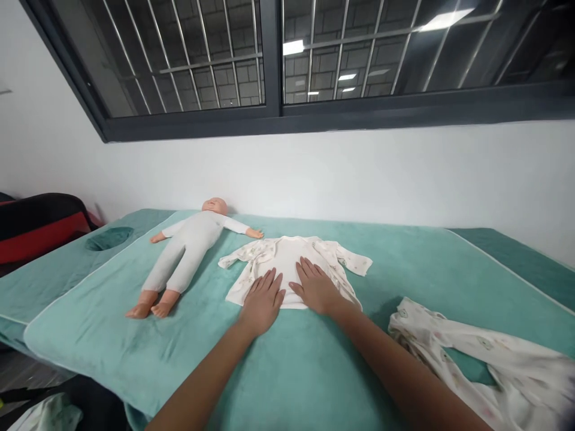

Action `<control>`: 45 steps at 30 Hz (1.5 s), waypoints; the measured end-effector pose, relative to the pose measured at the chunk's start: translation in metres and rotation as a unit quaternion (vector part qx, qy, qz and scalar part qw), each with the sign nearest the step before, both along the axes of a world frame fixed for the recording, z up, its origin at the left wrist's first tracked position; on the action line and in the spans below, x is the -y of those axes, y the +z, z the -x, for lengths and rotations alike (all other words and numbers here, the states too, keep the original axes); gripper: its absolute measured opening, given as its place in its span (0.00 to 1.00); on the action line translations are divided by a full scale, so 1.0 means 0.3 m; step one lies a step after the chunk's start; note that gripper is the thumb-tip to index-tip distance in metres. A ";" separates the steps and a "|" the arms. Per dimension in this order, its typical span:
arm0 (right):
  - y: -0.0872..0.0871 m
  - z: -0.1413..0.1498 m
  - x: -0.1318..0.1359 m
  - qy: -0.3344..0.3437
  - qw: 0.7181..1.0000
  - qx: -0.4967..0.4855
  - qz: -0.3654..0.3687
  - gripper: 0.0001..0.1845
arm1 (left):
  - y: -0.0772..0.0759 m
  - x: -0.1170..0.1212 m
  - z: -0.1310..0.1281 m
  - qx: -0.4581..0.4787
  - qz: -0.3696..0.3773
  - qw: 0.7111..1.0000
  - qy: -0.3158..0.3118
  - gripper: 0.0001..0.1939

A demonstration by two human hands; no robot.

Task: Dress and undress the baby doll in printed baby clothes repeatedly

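Both hands lie palm down, fingers stretched out and thumbs turned toward each other, neither gripping anything. The left hand (pixel 264 301) presses on the lower left part of a small white top (pixel 287 254), and the right hand (pixel 317 286) rests flat on it to the right of the middle, a strip of plain cloth showing between them.

The top is laid out on the teal cover (pixel 404 251), sleeves out to both sides and hem toward the person. Its plain middle lies between printed side parts, so the front seems to be undone and folded outward. Spreading it looks largely done; the sleeves remain somewhat creased.

Left of the top, a baby doll (pixel 193 236) lies on its back, head toward the wall (pixel 314 179), one hand near the left sleeve. Its body is plain white and neither printed garment is on it, so any dressing appears not yet begun.

To the right, well apart from the top, printed trousers (pixel 485 344) lie loosely bunched at the waist, apparently not smoothed out. Beyond the bed's (pixel 45 293) left end sits a black-and-red object (pixel 45 224), which I cannot identify.
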State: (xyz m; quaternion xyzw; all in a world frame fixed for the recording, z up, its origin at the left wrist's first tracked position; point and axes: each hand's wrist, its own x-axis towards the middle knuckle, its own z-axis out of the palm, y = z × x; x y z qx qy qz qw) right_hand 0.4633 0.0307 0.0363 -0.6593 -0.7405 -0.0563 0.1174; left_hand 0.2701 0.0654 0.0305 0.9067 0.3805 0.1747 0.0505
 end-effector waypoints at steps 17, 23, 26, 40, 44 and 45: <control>0.063 -0.095 0.348 -0.007 0.995 0.019 -0.102 0.12 | 0.019 0.029 0.169 0.007 -0.087 0.996 0.001 0.22; 0.080 -0.158 0.318 0.025 0.992 0.090 -0.084 0.08 | 0.021 0.044 0.174 0.030 -0.103 0.994 0.005 0.28; 0.088 -0.207 0.344 0.027 0.992 0.097 -0.081 0.08 | 0.014 0.053 0.181 0.053 -0.121 0.991 0.008 0.27; 0.078 -0.266 0.389 0.040 0.996 -0.048 -0.058 0.17 | 0.003 0.052 0.172 0.093 -0.144 0.983 0.063 0.14; 0.085 -0.259 0.362 0.020 0.997 -0.012 -0.077 0.13 | 0.007 0.053 0.176 0.084 -0.128 0.987 0.052 0.15; 0.088 -0.256 0.359 0.016 0.996 -0.001 -0.085 0.12 | 0.008 0.054 0.177 0.082 -0.122 0.988 0.049 0.16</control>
